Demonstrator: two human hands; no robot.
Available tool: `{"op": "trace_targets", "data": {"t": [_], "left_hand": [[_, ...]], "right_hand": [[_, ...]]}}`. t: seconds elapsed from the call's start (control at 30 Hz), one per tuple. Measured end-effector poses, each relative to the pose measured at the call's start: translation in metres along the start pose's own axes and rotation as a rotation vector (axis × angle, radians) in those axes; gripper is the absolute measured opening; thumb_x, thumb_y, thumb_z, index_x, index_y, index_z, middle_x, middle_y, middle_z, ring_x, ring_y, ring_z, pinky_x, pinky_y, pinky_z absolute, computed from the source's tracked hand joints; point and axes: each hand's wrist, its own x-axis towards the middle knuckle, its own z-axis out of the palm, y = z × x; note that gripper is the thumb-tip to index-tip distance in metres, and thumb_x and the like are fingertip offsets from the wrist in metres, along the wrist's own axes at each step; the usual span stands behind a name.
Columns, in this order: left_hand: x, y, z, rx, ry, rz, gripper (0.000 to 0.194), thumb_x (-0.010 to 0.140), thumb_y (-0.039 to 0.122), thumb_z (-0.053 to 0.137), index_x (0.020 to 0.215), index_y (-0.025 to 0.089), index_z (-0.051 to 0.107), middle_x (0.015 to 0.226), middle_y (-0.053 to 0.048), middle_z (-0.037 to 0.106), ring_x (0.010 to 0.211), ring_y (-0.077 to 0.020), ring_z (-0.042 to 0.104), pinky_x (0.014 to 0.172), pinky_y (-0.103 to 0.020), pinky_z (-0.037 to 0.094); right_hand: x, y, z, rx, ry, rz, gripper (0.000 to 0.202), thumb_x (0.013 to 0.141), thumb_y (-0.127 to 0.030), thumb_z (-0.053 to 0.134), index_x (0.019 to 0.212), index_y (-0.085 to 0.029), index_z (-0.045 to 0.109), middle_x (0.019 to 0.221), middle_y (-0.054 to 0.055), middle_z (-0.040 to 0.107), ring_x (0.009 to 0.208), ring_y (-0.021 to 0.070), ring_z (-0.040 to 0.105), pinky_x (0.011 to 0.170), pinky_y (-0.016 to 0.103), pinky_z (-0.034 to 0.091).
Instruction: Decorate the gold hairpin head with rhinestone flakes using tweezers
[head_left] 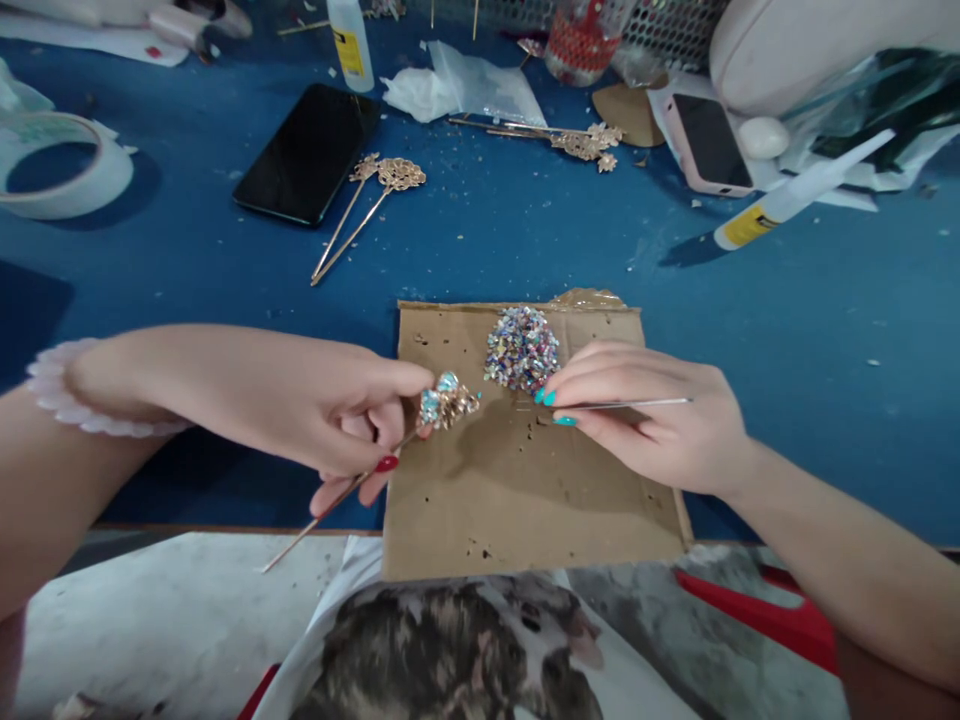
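Observation:
A gold hairpin [448, 405], its ornamental head set with pale blue and clear stones, is gripped in my left hand [330, 400]. Its long stem slants down to the lower left below my fingers. My right hand [652, 410] pinches a thin metal stick tool [637, 403], whose tip is hidden at my fingertips. Those fingertips touch or nearly touch the near edge of a heap of small multicoloured rhinestones [523, 347]. The heap lies on a piece of brown cardboard [540, 510], over which the hairpin's head is held.
Two gold hairpins [375, 200] lie beside a black phone [307, 153]; more hairpins [585, 143] lie at the back. Glue bottles [750, 222], a pink phone [709, 143], a plastic bag [487, 85], a jar [585, 45] and a tape roll [112, 180] sit on the blue table [510, 235].

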Motion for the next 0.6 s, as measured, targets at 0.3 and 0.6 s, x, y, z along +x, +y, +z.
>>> {"op": "trace_targets", "data": {"t": [0.3, 0.6], "left_hand": [[-0.002, -0.016, -0.022, -0.005, 0.107, 0.013, 0.014, 0.089, 0.009, 0.043, 0.097, 0.019, 0.049, 0.093, 0.0, 0.075, 0.072, -0.0134, 0.074, 0.057, -0.016, 0.052], [0.004, -0.019, -0.017, 0.053, 0.049, 0.115, 0.012, 0.092, 0.018, 0.046, 0.102, 0.022, 0.053, 0.094, 0.001, 0.073, 0.077, -0.0151, 0.072, 0.064, -0.018, 0.053]], "right_hand": [[0.007, 0.0, 0.005, 0.037, 0.031, 0.085, 0.011, 0.089, -0.007, 0.069, 0.094, -0.017, 0.068, 0.088, 0.003, 0.077, 0.086, 0.0143, 0.074, 0.079, 0.025, 0.061], [0.02, 0.002, 0.014, -0.077, -0.025, 0.12, 0.008, 0.091, -0.011, 0.066, 0.093, -0.019, 0.07, 0.088, 0.001, 0.077, 0.08, 0.0133, 0.074, 0.068, 0.022, 0.056]]}}
